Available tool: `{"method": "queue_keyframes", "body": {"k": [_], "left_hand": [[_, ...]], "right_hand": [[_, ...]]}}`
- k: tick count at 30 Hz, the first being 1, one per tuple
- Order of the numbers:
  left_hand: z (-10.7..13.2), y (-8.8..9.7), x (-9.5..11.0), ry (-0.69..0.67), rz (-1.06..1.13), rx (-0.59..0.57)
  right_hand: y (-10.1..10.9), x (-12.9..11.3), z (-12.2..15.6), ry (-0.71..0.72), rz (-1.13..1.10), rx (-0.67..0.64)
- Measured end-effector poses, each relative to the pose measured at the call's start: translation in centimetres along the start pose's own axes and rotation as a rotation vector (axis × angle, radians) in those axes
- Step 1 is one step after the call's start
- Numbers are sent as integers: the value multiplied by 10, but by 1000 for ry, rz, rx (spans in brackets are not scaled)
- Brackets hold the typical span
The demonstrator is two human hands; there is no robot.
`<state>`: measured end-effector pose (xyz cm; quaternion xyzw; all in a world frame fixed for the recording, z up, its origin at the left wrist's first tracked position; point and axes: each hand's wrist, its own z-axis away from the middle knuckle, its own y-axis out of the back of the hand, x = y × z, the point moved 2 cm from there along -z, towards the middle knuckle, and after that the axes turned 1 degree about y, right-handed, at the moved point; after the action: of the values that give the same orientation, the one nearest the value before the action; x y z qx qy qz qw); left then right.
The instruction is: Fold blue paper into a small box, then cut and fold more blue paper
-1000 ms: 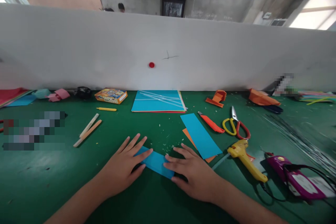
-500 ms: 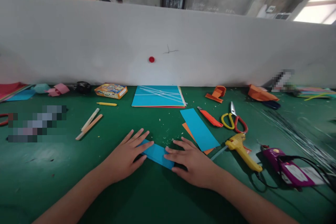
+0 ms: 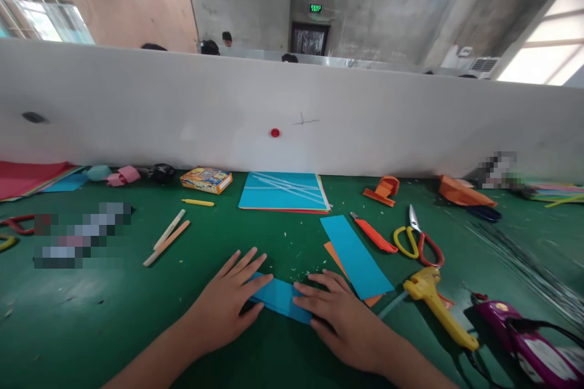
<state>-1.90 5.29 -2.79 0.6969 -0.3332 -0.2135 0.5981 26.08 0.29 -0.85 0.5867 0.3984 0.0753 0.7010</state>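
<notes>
A folded strip of blue paper point(image 3: 281, 299) lies on the green table between my two hands. My left hand point(image 3: 230, 301) rests on its left end, fingers spread and pointing away from me, with the thumb along the near edge. On the right end lies my right hand point(image 3: 335, 313), its fingers stretched out over the paper. Both ends of the strip are partly hidden under the hands. Just beyond my right hand, a flat blue paper strip point(image 3: 356, 255) sits on top of an orange paper piece point(image 3: 335, 258).
Right of the strips are a red-orange utility knife point(image 3: 375, 234), scissors point(image 3: 418, 237), a yellow glue gun point(image 3: 440, 307) and a purple corded device point(image 3: 520, 337). Behind lie stacked coloured paper point(image 3: 283, 191) and an orange box point(image 3: 207, 180). Two sticks point(image 3: 167, 237) and a yellow pen point(image 3: 198, 202) are on the left.
The camera view has tilted up, so the table contents sit lower in the picture. Both hands stay on the folded blue strip, with little visible change in their pose.
</notes>
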Motion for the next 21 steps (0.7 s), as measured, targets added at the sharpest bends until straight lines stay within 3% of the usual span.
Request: {"method": "queue_keyframes", "body": {"k": [10,21], "left_hand": [[4,-5,-4,54,76,-23],[3,-2,-3,1,91,-62]], "right_hand": [[-17,-7,-11,-31,25,161],[-13,-21,-34,-29,162,153]]}}
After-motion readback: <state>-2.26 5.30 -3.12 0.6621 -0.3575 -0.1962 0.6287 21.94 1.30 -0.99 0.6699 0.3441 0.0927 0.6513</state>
